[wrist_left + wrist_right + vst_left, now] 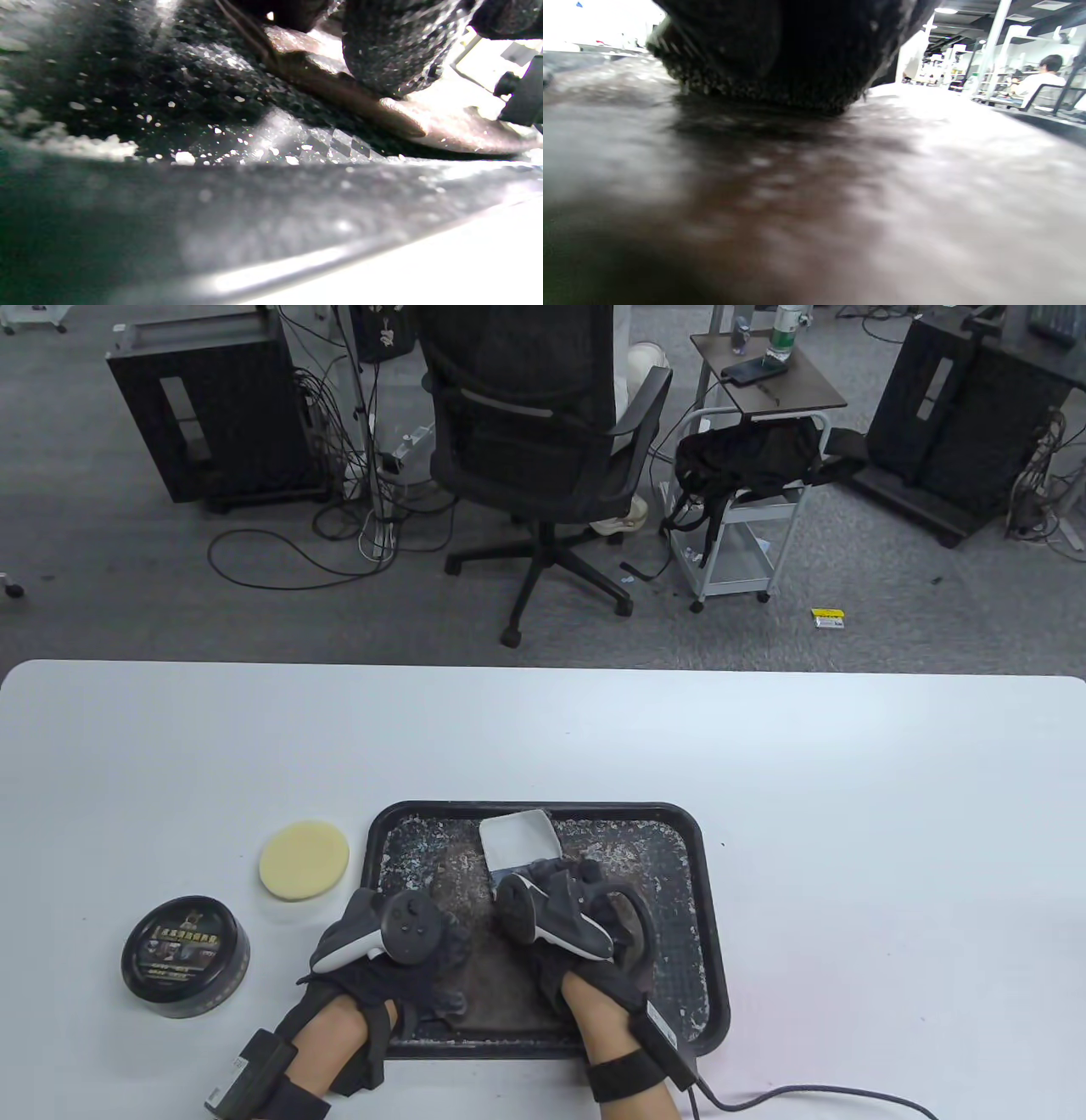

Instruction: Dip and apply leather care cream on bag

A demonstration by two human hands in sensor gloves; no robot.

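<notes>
The cream tin (185, 957) sits closed on the surface at nine o'clock, the yellow sponge (304, 859) just past it. My left hand (399, 954) and right hand (577, 920) press on the brown bag (492, 976) in the black tray (717, 950); their finger positions I cannot tell.

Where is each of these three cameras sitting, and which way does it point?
Table view: above the person, looking down and forward at the white table; shows left hand and right hand over the black tray.
Left wrist view: low by the tray rim, facing across its speckled floor to the brown bag; gloved fingers on top.
Right wrist view: just above the bag, facing along it into the room; glove fills the top.
Shared: all three show the bag.
</notes>
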